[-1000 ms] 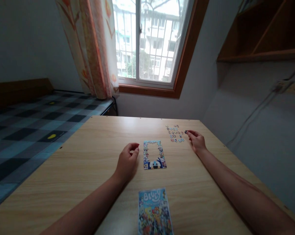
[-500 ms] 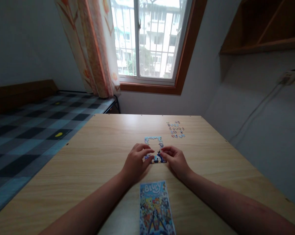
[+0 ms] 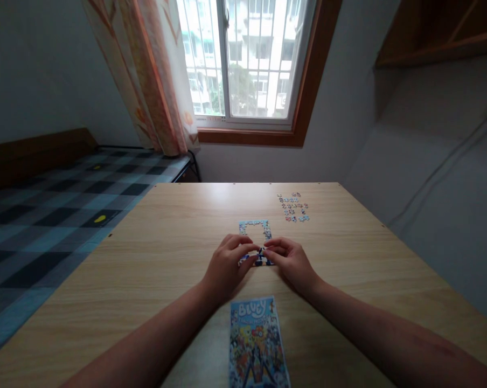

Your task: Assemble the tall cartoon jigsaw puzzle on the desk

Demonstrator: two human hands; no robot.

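A small, partly built jigsaw puzzle (image 3: 255, 226) lies flat in the middle of the wooden table (image 3: 154, 253); its border is joined and its centre is bare. My left hand (image 3: 227, 267) rests at the puzzle's lower left, fingers curled and touching the lower edge. My right hand (image 3: 292, 264) sits at the lower right, with thumb and fingers pinched on a small dark puzzle piece (image 3: 261, 251) over the lower part of the puzzle. Both hands hide the bottom rows. Several loose puzzle pieces (image 3: 294, 207) lie spread out further back to the right.
A colourful picture card (image 3: 256, 342) printed "Bluey" lies on the table near me, between my forearms. A bed with a checked cover (image 3: 53, 215) stands to the left of the table. Behind are a curtain (image 3: 154, 75), a barred window (image 3: 251, 59) and a wall shelf (image 3: 437, 32).
One second ago my right hand was at the loose pieces, pinching a dark one; it has come back to the puzzle. My left hand moved right onto the puzzle's lower edge.
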